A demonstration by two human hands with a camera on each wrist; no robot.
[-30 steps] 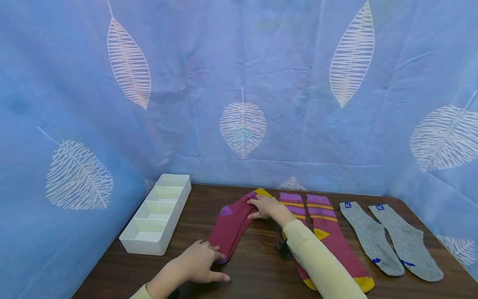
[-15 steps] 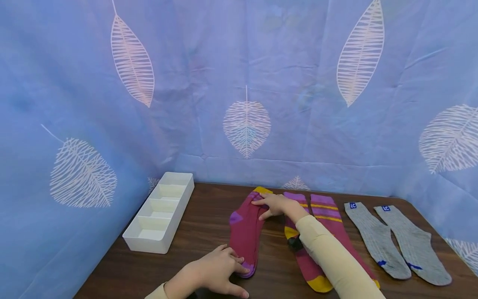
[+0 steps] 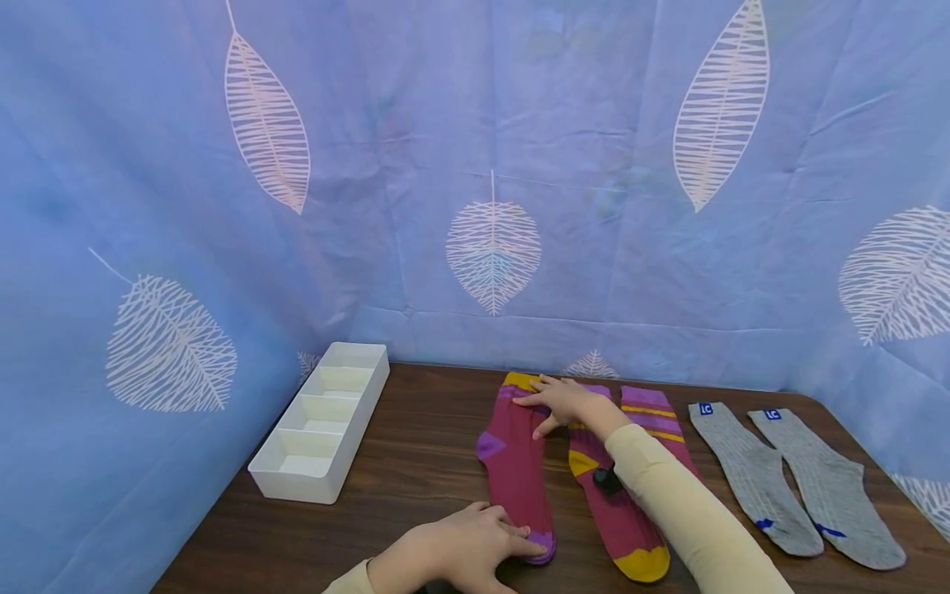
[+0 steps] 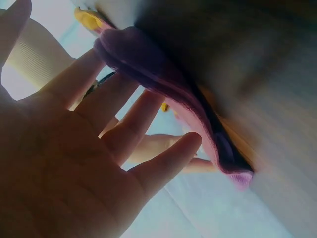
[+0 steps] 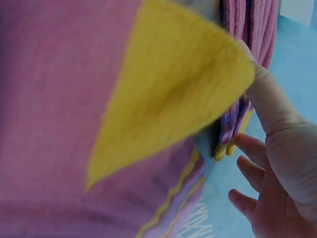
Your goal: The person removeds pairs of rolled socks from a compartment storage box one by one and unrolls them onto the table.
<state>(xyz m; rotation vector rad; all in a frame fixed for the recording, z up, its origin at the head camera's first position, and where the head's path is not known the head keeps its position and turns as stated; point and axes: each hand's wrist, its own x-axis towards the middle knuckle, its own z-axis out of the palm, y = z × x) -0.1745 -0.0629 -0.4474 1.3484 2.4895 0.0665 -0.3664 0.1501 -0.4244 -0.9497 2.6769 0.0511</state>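
A stacked pair of maroon socks (image 3: 515, 474) with purple heel and toe and a yellow cuff lies on the dark wooden table. My left hand (image 3: 471, 544) touches its toe end; in the left wrist view the fingers are spread, fingertips against the purple toe (image 4: 141, 54). At the cuff end, my right hand (image 3: 567, 404) rests on the top sock with fingers extended. The right wrist view has this hand (image 5: 292, 163) beside the ribbed socks, a yellow heel (image 5: 178, 79) of another sock close to the camera. Part of the cuff is under the right fingers.
Right of the stack lie two maroon socks (image 3: 623, 528) with yellow heels and toes, partly hidden by my right forearm. Two grey socks (image 3: 750, 487) lie farther right. A white compartment box (image 3: 345, 441) stands at the left, before a blue leaf-print curtain (image 3: 386, 206).
Both hands have shifted the maroon sock stack rightward, and its toe end has swung right, closer to the neighbouring pair. The view has also turned slightly.
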